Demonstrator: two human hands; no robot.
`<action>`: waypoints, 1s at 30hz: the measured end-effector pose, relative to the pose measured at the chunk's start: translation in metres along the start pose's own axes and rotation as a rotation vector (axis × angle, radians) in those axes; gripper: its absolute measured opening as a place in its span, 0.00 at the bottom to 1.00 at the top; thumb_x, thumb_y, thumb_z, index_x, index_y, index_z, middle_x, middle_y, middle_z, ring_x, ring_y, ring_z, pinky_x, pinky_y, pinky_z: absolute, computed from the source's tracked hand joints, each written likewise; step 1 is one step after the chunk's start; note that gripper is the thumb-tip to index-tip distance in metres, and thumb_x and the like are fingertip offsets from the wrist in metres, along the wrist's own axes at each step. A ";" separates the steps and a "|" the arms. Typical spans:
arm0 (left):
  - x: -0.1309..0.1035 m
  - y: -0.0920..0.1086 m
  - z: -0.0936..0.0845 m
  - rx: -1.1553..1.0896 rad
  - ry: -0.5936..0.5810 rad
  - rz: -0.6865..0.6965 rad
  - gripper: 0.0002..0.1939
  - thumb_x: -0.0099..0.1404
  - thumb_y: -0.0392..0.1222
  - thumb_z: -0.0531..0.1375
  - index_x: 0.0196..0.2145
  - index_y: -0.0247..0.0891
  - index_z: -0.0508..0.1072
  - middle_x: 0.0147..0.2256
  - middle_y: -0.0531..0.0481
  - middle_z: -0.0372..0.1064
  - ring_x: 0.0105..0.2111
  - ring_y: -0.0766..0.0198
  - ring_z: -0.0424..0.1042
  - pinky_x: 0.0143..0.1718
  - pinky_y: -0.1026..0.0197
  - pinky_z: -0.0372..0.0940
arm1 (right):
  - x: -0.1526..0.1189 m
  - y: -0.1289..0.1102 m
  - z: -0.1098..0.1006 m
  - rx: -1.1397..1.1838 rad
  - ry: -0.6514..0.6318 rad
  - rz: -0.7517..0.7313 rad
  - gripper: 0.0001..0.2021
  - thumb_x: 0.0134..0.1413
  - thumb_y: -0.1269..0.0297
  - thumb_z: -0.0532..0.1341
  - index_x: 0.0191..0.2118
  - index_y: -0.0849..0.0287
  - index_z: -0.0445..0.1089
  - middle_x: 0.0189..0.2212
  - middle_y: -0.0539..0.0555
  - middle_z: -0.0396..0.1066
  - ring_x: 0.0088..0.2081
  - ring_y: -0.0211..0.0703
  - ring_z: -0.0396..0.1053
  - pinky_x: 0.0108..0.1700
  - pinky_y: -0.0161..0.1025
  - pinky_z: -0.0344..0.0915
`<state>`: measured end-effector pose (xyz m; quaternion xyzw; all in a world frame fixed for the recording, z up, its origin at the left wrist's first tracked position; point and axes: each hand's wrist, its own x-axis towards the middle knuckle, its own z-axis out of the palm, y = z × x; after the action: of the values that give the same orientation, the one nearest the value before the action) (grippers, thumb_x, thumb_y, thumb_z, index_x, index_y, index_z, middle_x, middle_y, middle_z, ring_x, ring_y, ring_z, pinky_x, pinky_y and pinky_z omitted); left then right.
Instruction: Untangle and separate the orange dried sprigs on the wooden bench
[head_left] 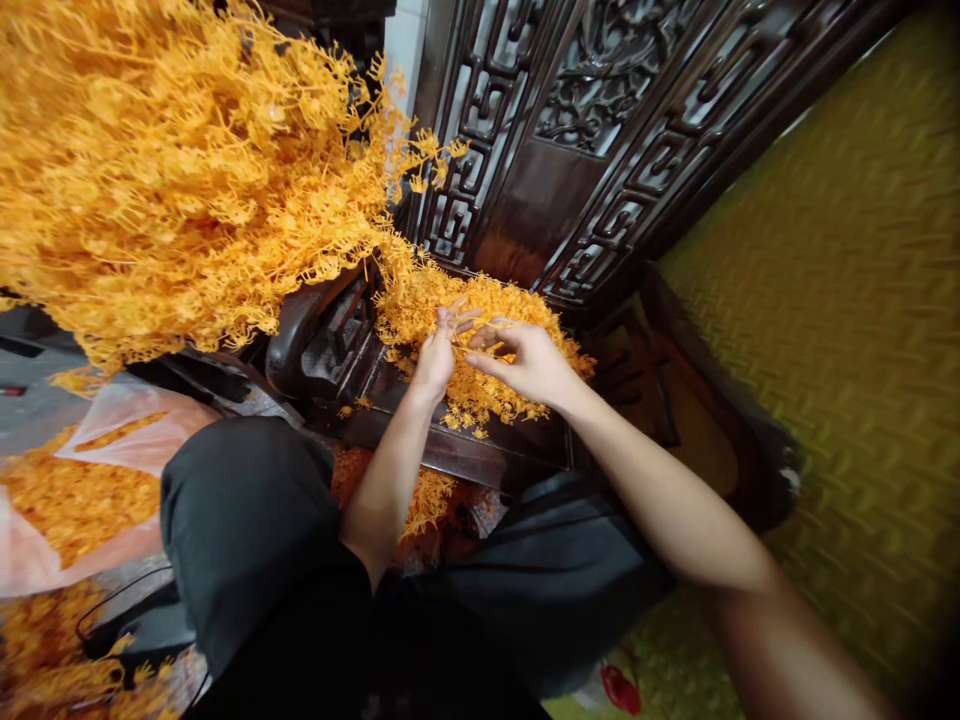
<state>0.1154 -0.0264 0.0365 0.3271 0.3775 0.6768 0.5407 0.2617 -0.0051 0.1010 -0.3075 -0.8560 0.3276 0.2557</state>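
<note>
A heap of small orange plastic sprigs (pixel 480 330) lies on a dark carved wooden seat (pixel 450 450) in front of me. My left hand (pixel 439 350) and my right hand (pixel 525 360) meet just over this heap, fingers pinched on a thin orange sprig piece (pixel 480 345) between them. A big bushy bundle of orange sprigs (pixel 172 170) fills the upper left, resting on the seat's armrest (pixel 315 320).
A carved dark wooden backrest (pixel 592 130) rises behind the heap. A woven yellow mat (pixel 847 330) covers the right. A clear plastic bag with more orange pieces (pixel 82 490) lies at lower left. My knees in black trousers (pixel 247 530) sit below.
</note>
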 end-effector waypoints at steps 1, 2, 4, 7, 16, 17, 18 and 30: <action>0.001 0.000 -0.002 0.043 -0.001 0.019 0.30 0.80 0.57 0.41 0.60 0.42 0.76 0.55 0.45 0.79 0.62 0.56 0.73 0.68 0.48 0.62 | 0.000 0.000 -0.001 0.092 -0.006 0.079 0.19 0.58 0.45 0.67 0.38 0.59 0.79 0.35 0.56 0.79 0.36 0.45 0.74 0.43 0.45 0.73; 0.001 -0.001 -0.003 0.088 -0.004 0.038 0.30 0.79 0.58 0.43 0.57 0.41 0.78 0.54 0.44 0.80 0.60 0.55 0.74 0.67 0.48 0.64 | 0.000 0.002 -0.001 0.192 0.000 0.163 0.22 0.56 0.42 0.68 0.37 0.59 0.79 0.32 0.54 0.78 0.33 0.43 0.73 0.40 0.43 0.73; 0.002 -0.003 -0.005 0.164 0.031 0.099 0.29 0.78 0.60 0.47 0.50 0.40 0.81 0.51 0.43 0.81 0.58 0.54 0.77 0.65 0.48 0.67 | 0.002 0.008 0.000 0.367 0.091 0.315 0.25 0.47 0.38 0.72 0.32 0.59 0.78 0.28 0.54 0.76 0.29 0.41 0.71 0.37 0.42 0.73; 0.001 -0.008 -0.003 0.192 0.168 0.246 0.29 0.76 0.62 0.49 0.43 0.39 0.83 0.45 0.42 0.83 0.52 0.55 0.80 0.62 0.48 0.70 | 0.012 0.020 0.001 0.512 0.330 0.431 0.25 0.33 0.43 0.79 0.27 0.60 0.75 0.25 0.54 0.74 0.28 0.40 0.71 0.36 0.42 0.74; -0.028 0.043 -0.002 0.090 0.363 0.390 0.36 0.77 0.62 0.42 0.41 0.34 0.80 0.39 0.40 0.83 0.48 0.56 0.82 0.59 0.47 0.71 | 0.007 0.101 -0.054 0.301 0.792 0.445 0.12 0.47 0.57 0.71 0.29 0.58 0.72 0.24 0.53 0.71 0.25 0.40 0.70 0.34 0.43 0.74; -0.032 0.048 0.000 0.094 0.301 0.341 0.35 0.77 0.62 0.42 0.41 0.34 0.80 0.39 0.40 0.83 0.50 0.55 0.82 0.59 0.46 0.71 | 0.003 0.111 -0.058 0.307 0.755 0.485 0.13 0.44 0.58 0.72 0.34 0.58 0.73 0.25 0.52 0.72 0.25 0.42 0.71 0.33 0.45 0.75; -0.035 0.051 0.002 0.096 0.224 0.283 0.35 0.77 0.62 0.42 0.42 0.35 0.80 0.40 0.40 0.83 0.50 0.54 0.81 0.58 0.46 0.71 | -0.001 0.119 -0.060 0.298 0.705 0.504 0.17 0.41 0.59 0.73 0.38 0.58 0.73 0.26 0.52 0.73 0.25 0.44 0.72 0.33 0.46 0.75; -0.078 0.054 -0.005 0.565 -0.485 -0.022 0.20 0.74 0.54 0.55 0.48 0.40 0.81 0.45 0.43 0.82 0.38 0.60 0.81 0.45 0.56 0.73 | 0.007 0.132 -0.058 -0.321 0.349 0.318 0.23 0.47 0.76 0.64 0.52 0.60 0.78 0.53 0.60 0.76 0.51 0.51 0.77 0.59 0.48 0.72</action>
<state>0.1009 -0.1103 0.0776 0.6103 0.4139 0.4429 0.5100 0.3411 0.1022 0.0463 -0.5263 -0.7808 0.1660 0.2928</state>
